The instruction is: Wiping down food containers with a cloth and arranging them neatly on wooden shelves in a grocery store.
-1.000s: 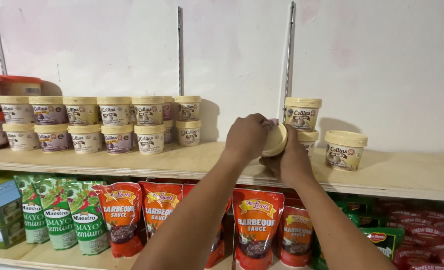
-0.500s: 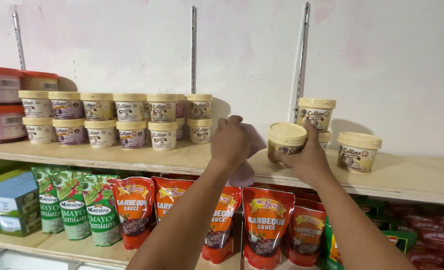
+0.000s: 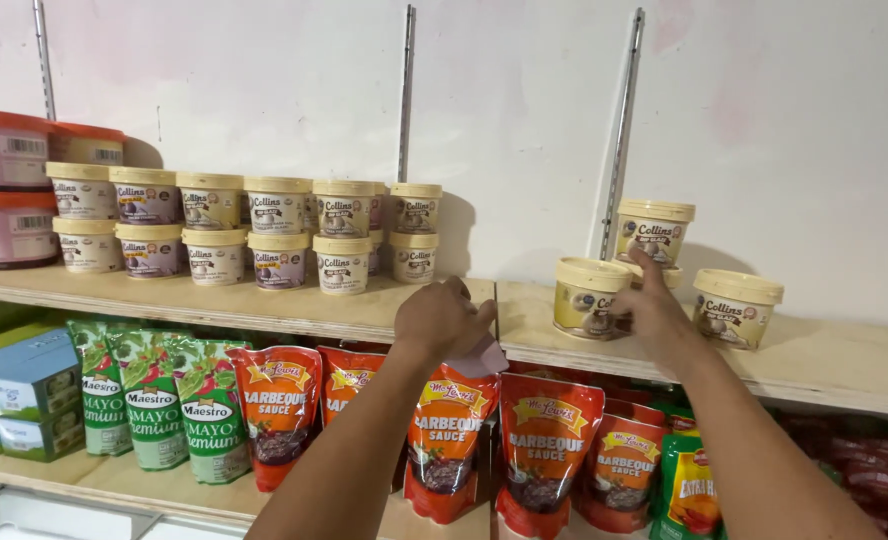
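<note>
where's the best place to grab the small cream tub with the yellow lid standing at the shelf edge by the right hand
Probably around its side wall just under the lid. The small cream tub with the yellow lid stands upright near the front of the wooden shelf, so its round side faces outward. Come from the front, since the right hand and stacked tubs sit at its right and behind.

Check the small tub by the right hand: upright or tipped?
Upright. The cream-lidded tub stands flat on the wooden shelf, lid on top, level, with the right hand against its side.
</note>
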